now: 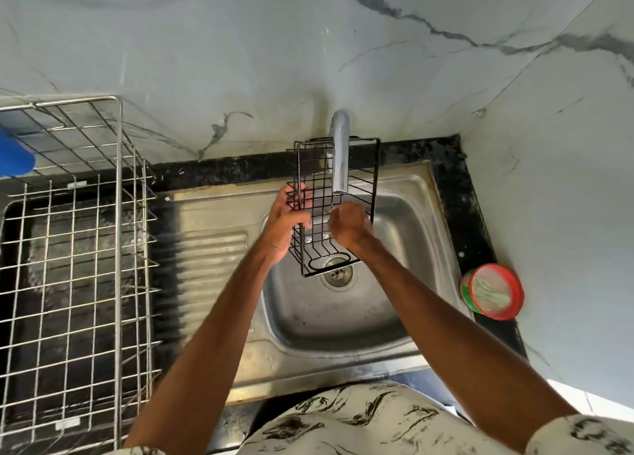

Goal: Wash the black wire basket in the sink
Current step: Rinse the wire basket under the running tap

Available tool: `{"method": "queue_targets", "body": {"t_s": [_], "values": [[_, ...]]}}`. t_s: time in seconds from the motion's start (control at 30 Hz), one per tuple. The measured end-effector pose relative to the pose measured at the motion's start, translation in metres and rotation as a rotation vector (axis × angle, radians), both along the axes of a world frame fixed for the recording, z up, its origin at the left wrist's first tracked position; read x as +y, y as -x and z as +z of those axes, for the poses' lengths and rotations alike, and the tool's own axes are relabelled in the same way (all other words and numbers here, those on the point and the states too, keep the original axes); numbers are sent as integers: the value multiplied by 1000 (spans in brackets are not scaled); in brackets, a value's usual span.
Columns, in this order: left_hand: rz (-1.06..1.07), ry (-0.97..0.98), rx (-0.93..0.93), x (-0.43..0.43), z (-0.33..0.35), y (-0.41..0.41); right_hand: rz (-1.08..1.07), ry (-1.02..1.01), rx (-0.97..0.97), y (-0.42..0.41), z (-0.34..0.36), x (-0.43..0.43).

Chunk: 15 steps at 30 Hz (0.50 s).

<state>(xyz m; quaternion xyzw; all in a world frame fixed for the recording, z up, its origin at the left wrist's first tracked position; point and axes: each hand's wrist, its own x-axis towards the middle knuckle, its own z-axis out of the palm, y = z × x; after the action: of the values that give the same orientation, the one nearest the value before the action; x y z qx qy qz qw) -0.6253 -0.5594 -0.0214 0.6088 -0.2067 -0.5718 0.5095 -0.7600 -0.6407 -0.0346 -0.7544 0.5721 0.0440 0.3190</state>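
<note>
The black wire basket is held upright over the steel sink, right under the chrome tap. My left hand grips the basket's left side, fingers wrapped around the wires. My right hand is curled into a fist against the inside of the basket's lower right part; whether it holds a scrubber is hidden. The basket's lower end hangs just above the drain.
A large steel dish rack stands on the black counter at the left, with a blue object in its back corner. A red-rimmed round tub of dish soap sits on the counter right of the sink. Marble wall behind.
</note>
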Motion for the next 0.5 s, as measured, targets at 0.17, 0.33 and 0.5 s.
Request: {"method": "queue_targets", "body": {"t_s": [0.17,0.33,0.5], "values": [[106,-34,37,17,5,9,82,52,-22,9,4,1],[96,-115,-2,40,7,13,60,85,-206,10,25,-5],[58,-249,-144,63,6,22,51,-42,-323,16,46,-9]]}}
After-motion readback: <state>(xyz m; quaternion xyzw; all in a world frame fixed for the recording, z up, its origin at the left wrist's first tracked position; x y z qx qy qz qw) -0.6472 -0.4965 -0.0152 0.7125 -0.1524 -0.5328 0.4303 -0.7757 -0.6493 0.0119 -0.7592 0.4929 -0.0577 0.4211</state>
